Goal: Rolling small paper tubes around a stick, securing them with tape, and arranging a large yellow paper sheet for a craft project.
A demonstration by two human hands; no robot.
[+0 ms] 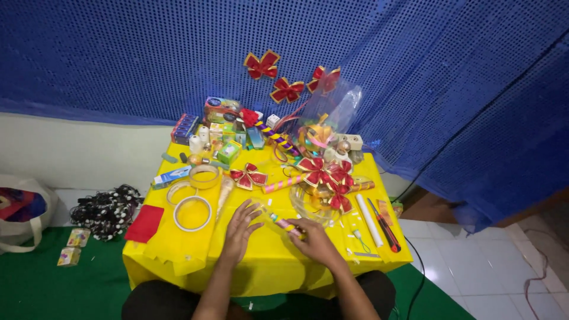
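The right hand (313, 239) pinches a pink stick (284, 224) slanting up-left toward the left hand (242, 228), whose fingers lie spread flat near the yellow table's (267, 266) front edge.

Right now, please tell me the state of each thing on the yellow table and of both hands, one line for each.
left hand: flat on the yellow table, fingers spread, holds nothing.
right hand: closed around the pink stick.
pink stick: lying low, slanted, held at one end.
tape rings: lying flat, apart from both hands.
red bows: tied, piled together.
white tube: lying flat.
red cutter: lying flat beside the tube; blade cannot be seen.
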